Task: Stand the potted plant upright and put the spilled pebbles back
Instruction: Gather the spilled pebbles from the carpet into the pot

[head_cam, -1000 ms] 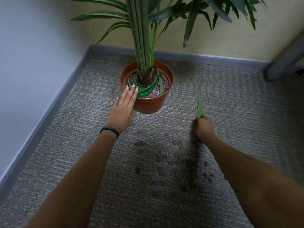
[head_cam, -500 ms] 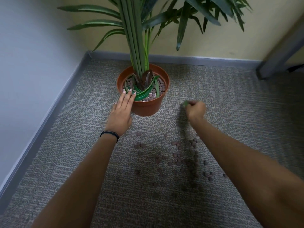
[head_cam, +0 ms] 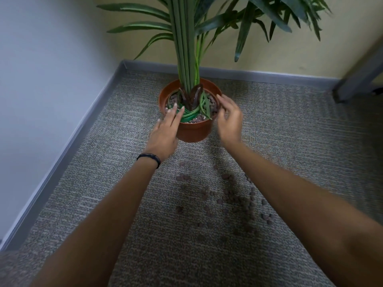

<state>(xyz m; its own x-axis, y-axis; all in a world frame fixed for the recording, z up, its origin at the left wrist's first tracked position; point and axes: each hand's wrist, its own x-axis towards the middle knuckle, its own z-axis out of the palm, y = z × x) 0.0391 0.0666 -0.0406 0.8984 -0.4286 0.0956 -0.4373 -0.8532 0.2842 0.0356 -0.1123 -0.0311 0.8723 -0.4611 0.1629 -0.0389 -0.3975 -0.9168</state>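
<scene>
The terracotta pot [head_cam: 193,131] stands upright on the carpet in a room corner, with tall green stems [head_cam: 186,48] rising from it. Brown pebbles [head_cam: 196,120] and curled green leaves fill its top. My left hand [head_cam: 163,133] rests with straight fingers on the pot's left rim. Blurred by motion, my right hand [head_cam: 229,121] is at the right rim with its fingers loosely spread, and I see nothing in it. Several spilled pebbles [head_cam: 234,199] lie scattered on the carpet between my forearms.
A white wall with a grey baseboard [head_cam: 68,146] runs along the left, and a yellow wall lies behind the plant. A grey slanted post [head_cam: 356,77] stands at the back right. Long leaves [head_cam: 259,15] overhang the pot.
My right hand rose from the carpet with a green leaf and moved left to the pot's right rim; the leaf is no longer visible in it. My left hand stayed on the rim.
</scene>
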